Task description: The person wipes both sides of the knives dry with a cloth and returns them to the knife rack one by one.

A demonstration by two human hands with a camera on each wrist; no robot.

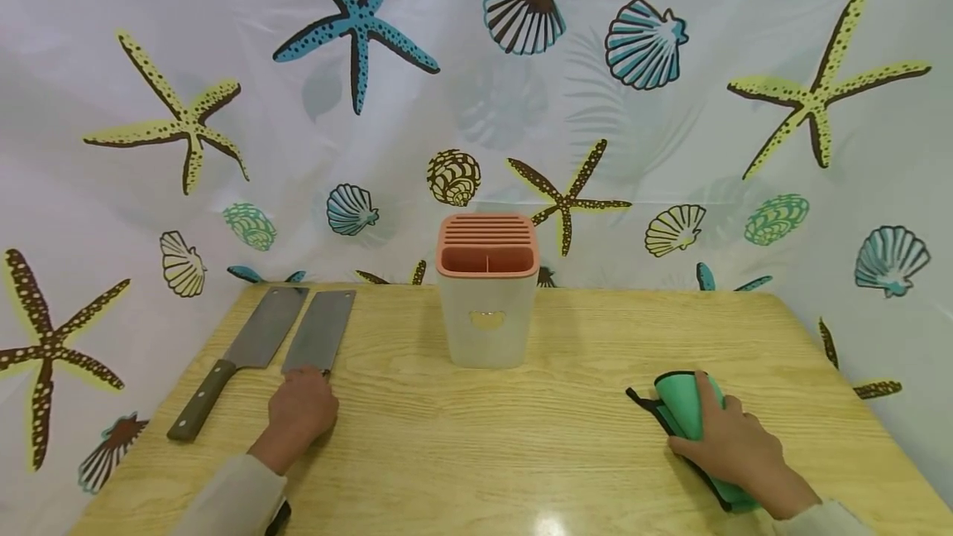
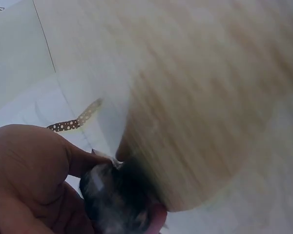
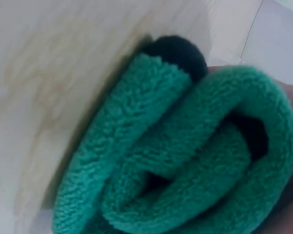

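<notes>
My left hand (image 1: 301,410) grips the handle of a cleaver (image 1: 322,327) whose blade lies flat on the table, pointing away. In the left wrist view, thumb and fingers curl round the dark, shiny handle end (image 2: 115,197). Just left of it lies a second cleaver (image 1: 270,325) with an olive-brown riveted handle. On the right side my right hand (image 1: 733,445) holds a folded green cloth (image 1: 681,404) with black edging, fingers over its top and thumb at its left side. The right wrist view shows the thick rolled layers of the cloth (image 3: 122,126) close up.
A white knife holder (image 1: 487,321) with a slotted coral top stands near the back middle of the wooden table (image 1: 476,445). Behind and at both sides hangs a white curtain (image 1: 476,106) with starfish and shell prints. A dark object (image 1: 278,517) shows partly beside the left sleeve.
</notes>
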